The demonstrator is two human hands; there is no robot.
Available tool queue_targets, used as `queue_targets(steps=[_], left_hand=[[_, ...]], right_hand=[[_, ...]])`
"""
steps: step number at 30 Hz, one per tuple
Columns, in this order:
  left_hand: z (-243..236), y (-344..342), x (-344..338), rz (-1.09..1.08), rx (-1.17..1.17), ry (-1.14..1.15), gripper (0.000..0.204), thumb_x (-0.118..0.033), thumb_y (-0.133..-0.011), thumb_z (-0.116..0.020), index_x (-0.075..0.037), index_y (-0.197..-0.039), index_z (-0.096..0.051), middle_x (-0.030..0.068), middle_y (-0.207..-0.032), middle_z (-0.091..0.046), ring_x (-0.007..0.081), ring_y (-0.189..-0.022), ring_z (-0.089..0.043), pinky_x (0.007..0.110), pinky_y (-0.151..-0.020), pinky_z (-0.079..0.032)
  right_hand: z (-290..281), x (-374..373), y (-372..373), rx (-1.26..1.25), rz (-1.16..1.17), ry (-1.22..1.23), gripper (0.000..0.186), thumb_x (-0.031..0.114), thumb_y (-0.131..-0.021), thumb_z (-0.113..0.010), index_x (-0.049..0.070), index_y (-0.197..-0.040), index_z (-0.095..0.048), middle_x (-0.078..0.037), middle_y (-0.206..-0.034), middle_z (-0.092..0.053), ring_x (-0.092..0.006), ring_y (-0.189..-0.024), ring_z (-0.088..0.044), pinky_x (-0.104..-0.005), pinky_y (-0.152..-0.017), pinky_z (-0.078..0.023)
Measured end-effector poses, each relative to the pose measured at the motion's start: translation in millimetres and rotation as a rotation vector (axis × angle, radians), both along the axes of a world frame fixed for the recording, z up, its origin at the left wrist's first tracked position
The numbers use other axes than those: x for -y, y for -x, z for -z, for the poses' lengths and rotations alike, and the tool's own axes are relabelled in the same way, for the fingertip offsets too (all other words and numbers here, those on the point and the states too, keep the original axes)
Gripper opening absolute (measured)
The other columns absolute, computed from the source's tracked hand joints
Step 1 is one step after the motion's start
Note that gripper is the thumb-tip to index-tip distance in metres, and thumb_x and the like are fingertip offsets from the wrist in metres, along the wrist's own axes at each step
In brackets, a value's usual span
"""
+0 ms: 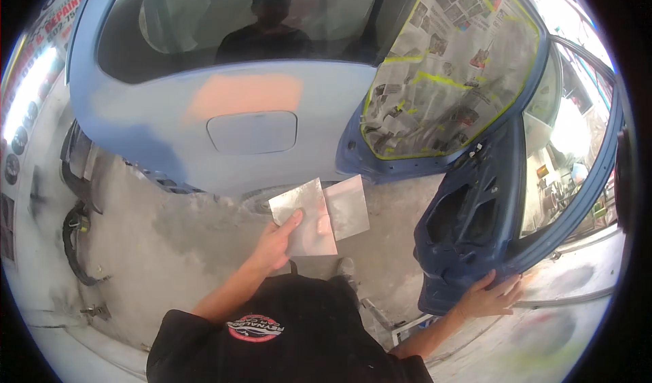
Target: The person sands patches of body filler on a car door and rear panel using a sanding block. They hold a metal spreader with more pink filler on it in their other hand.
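Observation:
My left hand (273,246) is closed on two flat metal plates, its thumb pressed on top. The nearer plate (299,203) is shiny, with a pinkish tint and a small pink lump (322,227) at its right side. Behind it, the second plate (352,206) sticks out to the right, plain grey. My right hand (487,299) rests with spread fingers against the edge of an open blue car door (506,247). Ahead stands the car's blue side panel (326,111), dulled pale in places, with a salmon-coloured patch (248,92) above the fuel flap (252,133).
Newspaper (441,104) edged with yellow-green tape covers the door opening. The dark rear window (204,29) reflects a person. Black car parts (76,244) lie on the concrete floor (183,227) at left. A metal frame (387,325) stands low near my right forearm.

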State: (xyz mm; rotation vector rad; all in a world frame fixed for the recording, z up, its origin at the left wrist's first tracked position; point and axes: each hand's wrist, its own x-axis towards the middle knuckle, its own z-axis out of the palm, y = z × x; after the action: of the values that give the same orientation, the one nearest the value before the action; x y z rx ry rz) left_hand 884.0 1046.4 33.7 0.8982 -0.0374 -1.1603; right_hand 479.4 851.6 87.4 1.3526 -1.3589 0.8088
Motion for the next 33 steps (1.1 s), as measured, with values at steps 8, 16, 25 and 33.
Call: queue_targets(steps=[8, 16, 25, 33], left_hand=[[2, 7, -4, -0.067, 0.030, -0.028, 0.041, -0.024, -0.099, -0.061, -0.003, -0.132, -0.051, 0.0085, -0.125, -0.060, 0.0208, -0.112, -0.061, 0.043, -0.094, -0.053], [4, 29, 22, 0.094, 0.124, 0.129, 0.039, -0.026, -0.097, -0.064, -0.002, -0.127, -0.058, 0.0055, -0.119, -0.065, 0.0162, -0.107, -0.062, 0.035, -0.089, -0.052], [-34, -15, 9, -0.226, 0.134, 0.067, 0.036, -0.026, -0.099, -0.062, 0.000, -0.124, -0.059, 0.0045, -0.115, -0.066, 0.0116, -0.099, -0.062, 0.031, -0.087, -0.051], [-61, -23, 18, -0.427, 0.565, 0.121, 0.032, -0.026, -0.100, -0.059, 0.001, -0.115, -0.063, 0.0019, -0.105, -0.067, 0.0082, -0.092, -0.059, 0.026, -0.079, -0.048]], right_hand=[[-8, -8, -34, 0.116, -0.123, 0.073, 0.054, 0.044, -0.099, -0.052, 0.007, -0.138, -0.052, -0.017, -0.136, -0.051, -0.0408, -0.129, -0.047, -0.0645, -0.101, -0.035], [139, -62, -180, 1.336, -1.401, -1.469, 0.047, 0.033, -0.102, -0.052, -0.003, -0.133, -0.051, -0.016, -0.127, -0.058, -0.0279, -0.117, -0.057, -0.0401, -0.099, -0.045], [11, -42, -246, 1.342, -1.428, -1.163, 0.032, 0.017, -0.100, -0.055, -0.006, -0.121, -0.059, -0.018, -0.127, -0.061, -0.0289, -0.118, -0.058, -0.0437, -0.097, -0.047], [-21, -46, -275, -0.219, -1.535, -0.606, 0.045, 0.012, -0.079, -0.067, 0.014, -0.124, -0.064, -0.014, -0.135, -0.056, -0.0397, -0.124, -0.054, -0.0591, -0.104, -0.039]])
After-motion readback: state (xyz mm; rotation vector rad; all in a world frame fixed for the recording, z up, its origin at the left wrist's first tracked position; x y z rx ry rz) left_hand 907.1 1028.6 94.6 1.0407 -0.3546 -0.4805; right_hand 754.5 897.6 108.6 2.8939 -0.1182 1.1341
